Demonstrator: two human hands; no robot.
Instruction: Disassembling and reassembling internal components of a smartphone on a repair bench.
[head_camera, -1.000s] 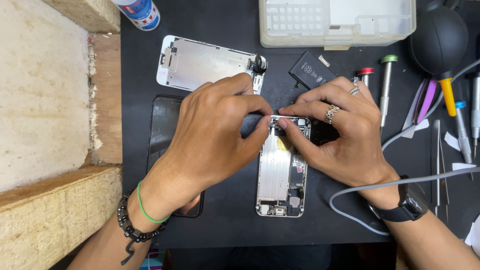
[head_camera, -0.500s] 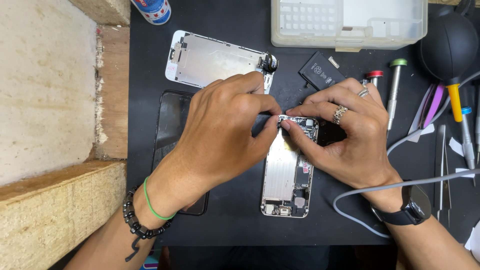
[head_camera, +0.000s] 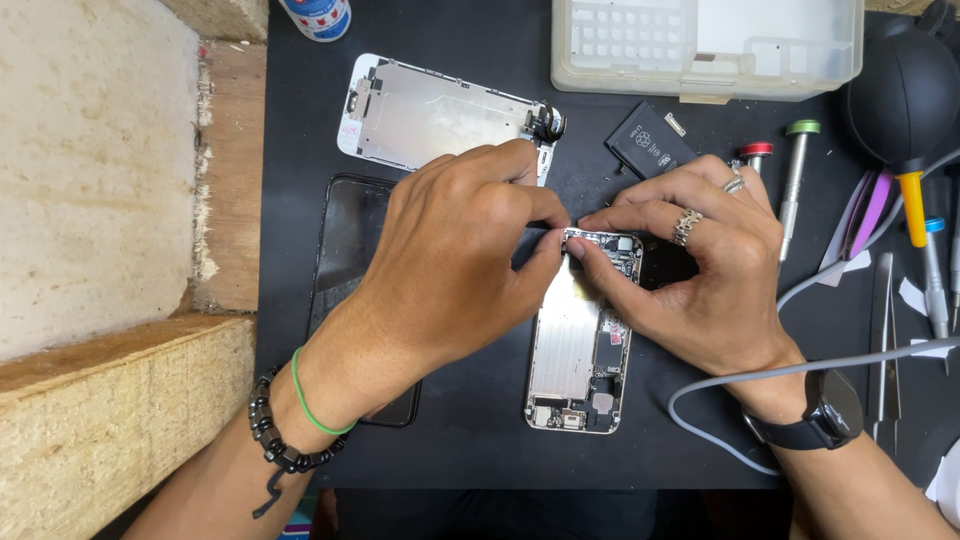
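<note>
Both hands (head_camera: 455, 265) (head_camera: 700, 275) pinch one phone chassis (head_camera: 580, 350) (seemingly).

Lots of stuff scattered on the black mat (head_camera: 470, 455): a detached screen panel (head_camera: 430, 118) lying face down at the top, a dark glass sheet (head_camera: 345, 250) just below it, and a loose black battery (head_camera: 652, 140). Clear plastic parts box (head_camera: 705, 45) up top, black rubber air blower (head_camera: 905, 90) far right, two screwdrivers (head_camera: 793, 185), tweezers (head_camera: 885, 340), and a grey cable (head_camera: 760, 375).
</note>
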